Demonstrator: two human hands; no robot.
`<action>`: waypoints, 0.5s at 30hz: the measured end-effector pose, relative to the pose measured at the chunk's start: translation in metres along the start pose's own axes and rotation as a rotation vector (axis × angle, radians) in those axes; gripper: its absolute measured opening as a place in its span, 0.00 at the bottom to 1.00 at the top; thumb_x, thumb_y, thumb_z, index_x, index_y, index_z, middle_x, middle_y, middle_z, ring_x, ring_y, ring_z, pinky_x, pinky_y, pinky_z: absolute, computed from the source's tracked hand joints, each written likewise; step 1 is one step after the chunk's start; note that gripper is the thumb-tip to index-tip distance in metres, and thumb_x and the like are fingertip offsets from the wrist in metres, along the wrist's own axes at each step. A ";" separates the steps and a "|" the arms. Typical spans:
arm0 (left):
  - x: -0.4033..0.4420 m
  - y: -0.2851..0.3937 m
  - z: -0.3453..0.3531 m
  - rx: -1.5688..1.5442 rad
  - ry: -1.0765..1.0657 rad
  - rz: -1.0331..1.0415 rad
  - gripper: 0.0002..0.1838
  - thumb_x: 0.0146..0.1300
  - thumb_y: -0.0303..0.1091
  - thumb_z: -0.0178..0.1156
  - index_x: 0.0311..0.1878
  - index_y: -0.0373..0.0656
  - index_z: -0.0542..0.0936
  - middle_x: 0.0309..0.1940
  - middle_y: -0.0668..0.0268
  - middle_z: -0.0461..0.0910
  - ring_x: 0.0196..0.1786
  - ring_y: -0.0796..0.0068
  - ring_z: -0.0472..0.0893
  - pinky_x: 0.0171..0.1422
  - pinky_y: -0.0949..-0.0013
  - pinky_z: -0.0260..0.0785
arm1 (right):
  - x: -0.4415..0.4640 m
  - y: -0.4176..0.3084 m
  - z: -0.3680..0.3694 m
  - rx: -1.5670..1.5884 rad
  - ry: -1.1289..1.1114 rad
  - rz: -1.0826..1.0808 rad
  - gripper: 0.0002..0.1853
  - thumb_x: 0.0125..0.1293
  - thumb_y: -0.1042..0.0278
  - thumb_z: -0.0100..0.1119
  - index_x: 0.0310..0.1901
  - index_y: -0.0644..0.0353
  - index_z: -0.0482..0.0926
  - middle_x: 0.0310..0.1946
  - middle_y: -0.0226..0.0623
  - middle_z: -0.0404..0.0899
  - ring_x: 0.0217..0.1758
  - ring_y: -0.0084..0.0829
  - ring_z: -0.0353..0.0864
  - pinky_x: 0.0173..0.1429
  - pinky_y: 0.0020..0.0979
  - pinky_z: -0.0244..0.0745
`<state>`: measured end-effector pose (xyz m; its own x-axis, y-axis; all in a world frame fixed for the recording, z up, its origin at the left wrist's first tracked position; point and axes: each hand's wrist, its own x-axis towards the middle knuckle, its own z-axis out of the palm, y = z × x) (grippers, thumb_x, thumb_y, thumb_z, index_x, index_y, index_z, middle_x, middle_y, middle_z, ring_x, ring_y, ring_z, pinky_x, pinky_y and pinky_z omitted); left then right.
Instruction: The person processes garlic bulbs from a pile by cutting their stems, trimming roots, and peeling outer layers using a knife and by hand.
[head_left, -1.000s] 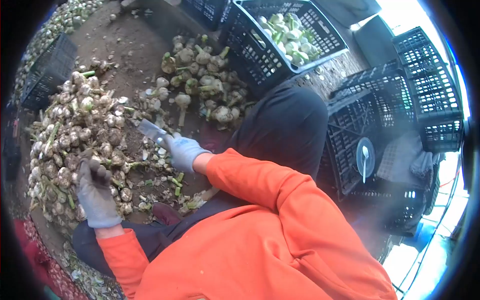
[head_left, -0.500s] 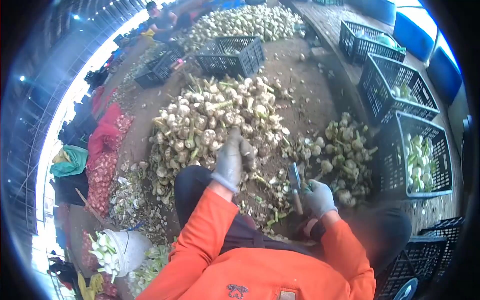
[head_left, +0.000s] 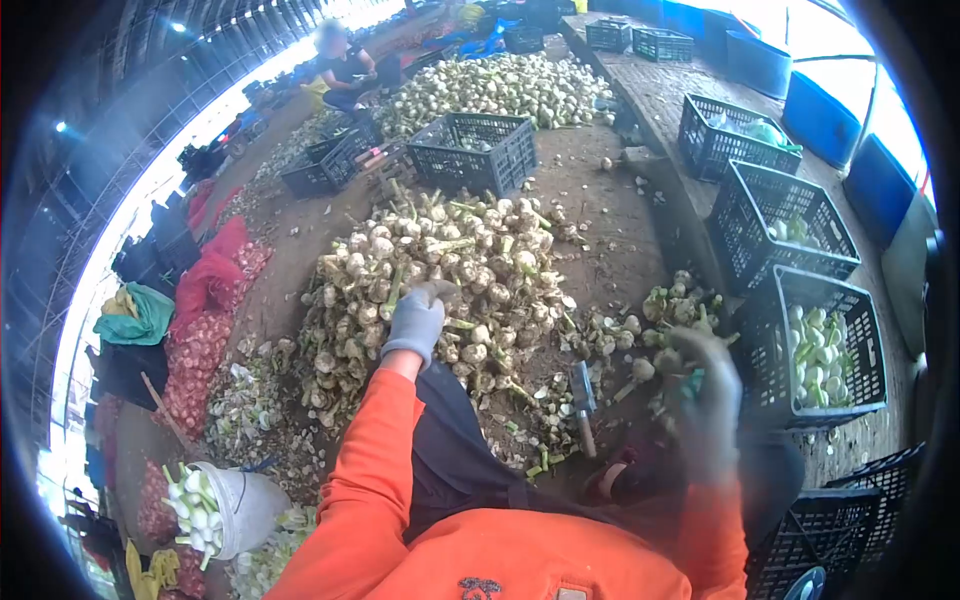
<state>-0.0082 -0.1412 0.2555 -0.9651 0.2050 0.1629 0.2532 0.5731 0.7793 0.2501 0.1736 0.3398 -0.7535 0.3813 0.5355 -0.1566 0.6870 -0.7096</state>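
My left hand, in a grey glove, is at the near side of a large pile of garlic bulbs with stems. Its fingers are curled in; what they hold is hidden. My right hand, also gloved, is smeared by motion and raised to the right, in front of a smaller heap of garlic bulbs. A bit of green shows at its fingers. Between my legs a knife, with a flat metal blade and a wooden handle, stands apart from both hands.
Black crates with trimmed garlic line the right side. Another crate stands behind the pile. A white bucket of garlic and red net sacks are at left. A person sits by the far heap.
My left hand has moved left and slightly up along the pile. My right hand has swung right and away from the knife. The view has tilted up a little.
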 end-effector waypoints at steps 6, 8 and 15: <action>-0.003 -0.006 0.003 0.101 -0.059 -0.010 0.13 0.63 0.32 0.54 0.47 0.44 0.85 0.44 0.58 0.86 0.47 0.64 0.85 0.56 0.66 0.74 | 0.005 -0.082 -0.074 0.023 0.330 -0.305 0.23 0.55 0.74 0.64 0.53 0.68 0.76 0.51 0.46 0.78 0.57 0.42 0.76 0.62 0.38 0.69; -0.004 -0.004 0.001 0.186 -0.064 0.000 0.13 0.63 0.34 0.56 0.47 0.44 0.85 0.44 0.58 0.86 0.47 0.63 0.85 0.57 0.65 0.74 | 0.004 -0.080 -0.079 -0.035 0.340 -0.320 0.22 0.55 0.74 0.64 0.53 0.68 0.76 0.50 0.46 0.78 0.56 0.42 0.76 0.61 0.38 0.69; -0.004 -0.015 0.000 0.167 -0.092 -0.029 0.14 0.63 0.39 0.58 0.46 0.46 0.85 0.42 0.59 0.86 0.47 0.63 0.85 0.55 0.65 0.74 | 0.002 -0.070 -0.089 -0.131 0.321 -0.299 0.22 0.54 0.74 0.64 0.52 0.67 0.76 0.48 0.45 0.78 0.53 0.42 0.76 0.59 0.38 0.69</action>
<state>-0.0082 -0.1503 0.2431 -0.9640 0.2535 0.0798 0.2401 0.7021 0.6704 0.3163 0.1812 0.4308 -0.4480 0.3127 0.8376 -0.2394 0.8606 -0.4494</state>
